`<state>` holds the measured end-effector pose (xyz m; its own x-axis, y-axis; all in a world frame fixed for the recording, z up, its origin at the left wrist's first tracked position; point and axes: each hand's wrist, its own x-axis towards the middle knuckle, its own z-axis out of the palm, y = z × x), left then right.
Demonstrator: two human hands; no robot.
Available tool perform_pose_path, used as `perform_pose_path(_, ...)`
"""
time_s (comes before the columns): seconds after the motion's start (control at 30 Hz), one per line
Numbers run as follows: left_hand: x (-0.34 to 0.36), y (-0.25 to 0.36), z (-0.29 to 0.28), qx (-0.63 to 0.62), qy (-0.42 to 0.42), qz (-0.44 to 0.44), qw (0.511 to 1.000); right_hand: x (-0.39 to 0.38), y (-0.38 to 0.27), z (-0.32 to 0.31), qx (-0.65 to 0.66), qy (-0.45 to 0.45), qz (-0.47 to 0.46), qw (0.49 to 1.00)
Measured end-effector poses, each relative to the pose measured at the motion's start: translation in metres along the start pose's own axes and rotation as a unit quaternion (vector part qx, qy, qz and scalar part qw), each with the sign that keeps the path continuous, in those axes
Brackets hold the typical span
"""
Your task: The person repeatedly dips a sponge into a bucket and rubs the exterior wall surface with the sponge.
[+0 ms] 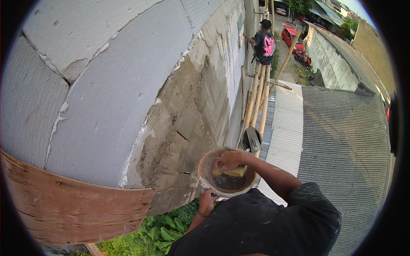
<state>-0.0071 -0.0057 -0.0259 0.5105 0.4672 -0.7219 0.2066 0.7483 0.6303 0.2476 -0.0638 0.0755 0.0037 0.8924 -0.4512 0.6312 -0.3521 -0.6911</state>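
Yellow sponge (234,172), orange bucket (205,166), grey block wall (106,94), red car (290,36).

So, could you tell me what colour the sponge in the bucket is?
Yellow: the sponge, under the right hand, shows best in the head view.

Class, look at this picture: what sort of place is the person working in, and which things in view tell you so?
Most likely a building site, high up outside an unfinished house. Signs: a bare block wall partly plastered, bamboo scaffolding with another worker on it, and a mortar bucket held by the left hand while the right hand dips a sponge.
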Motion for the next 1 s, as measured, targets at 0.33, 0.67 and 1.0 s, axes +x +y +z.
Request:
perform_pose_path(0.33, -0.009, 0.019, 0.026, 0.046, -0.016, 0.042, 0.998, 0.02, 0.054, 0.044, -0.075, -0.061, 0.042, 0.994)
perform_pose_path(0.67, -0.016, 0.006, 0.015, 0.032, -0.015, 0.061, 0.998, 0.025, -0.04, -0.276, 0.049, 0.595, -0.201, 0.776)
perform_pose_path(1.0, -0.016, -0.013, -0.002, -0.003, -0.017, 0.062, 0.998, 0.032, -0.019, -0.246, 0.147, 0.493, -0.138, 0.846)
